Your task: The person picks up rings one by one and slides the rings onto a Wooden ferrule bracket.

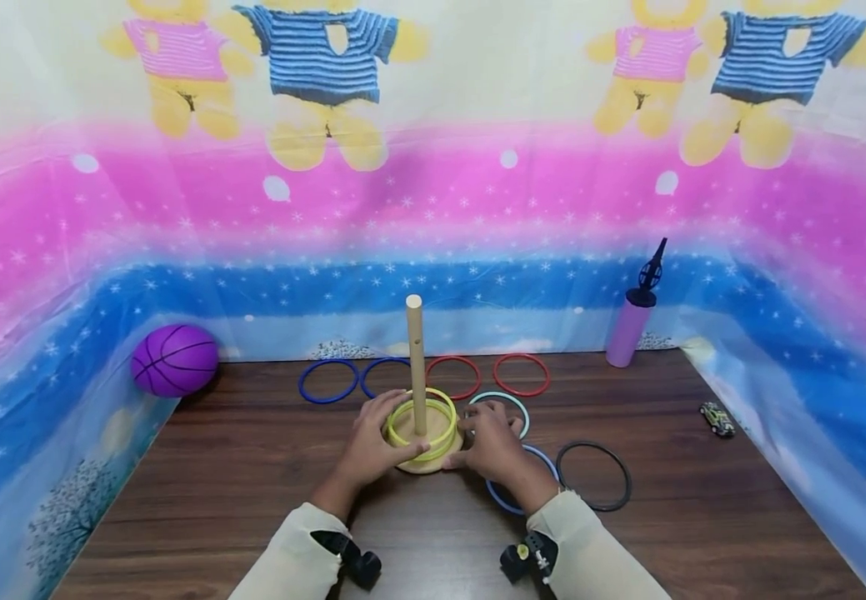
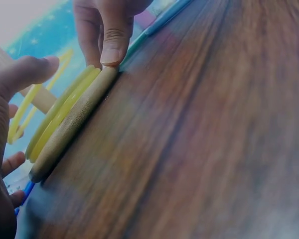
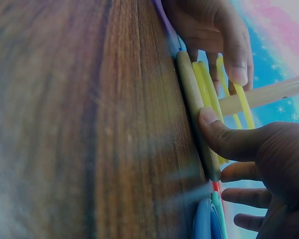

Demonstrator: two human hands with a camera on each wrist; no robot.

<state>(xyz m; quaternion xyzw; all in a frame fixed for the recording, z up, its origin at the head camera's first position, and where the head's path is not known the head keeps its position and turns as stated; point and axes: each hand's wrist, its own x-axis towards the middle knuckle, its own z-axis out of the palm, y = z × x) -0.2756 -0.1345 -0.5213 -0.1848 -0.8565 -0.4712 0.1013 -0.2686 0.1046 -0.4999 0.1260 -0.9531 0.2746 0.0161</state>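
Note:
A wooden peg stand, with an upright post on a round base, stands at the table's middle. Two yellow rings lie stacked on the base around the post. Above them, another yellow ring encircles the post, tilted and apart from the stack. My left hand pinches this upper ring between thumb and fingers. On the other side, my right hand holds the base's edge, its thumb pressed to the rim and the other fingers spread behind.
Blue rings, red rings, a mint ring, a light blue ring and a black ring lie around the stand. A purple ball, a pump and a toy car are farther out. Printed cloth surrounds the table.

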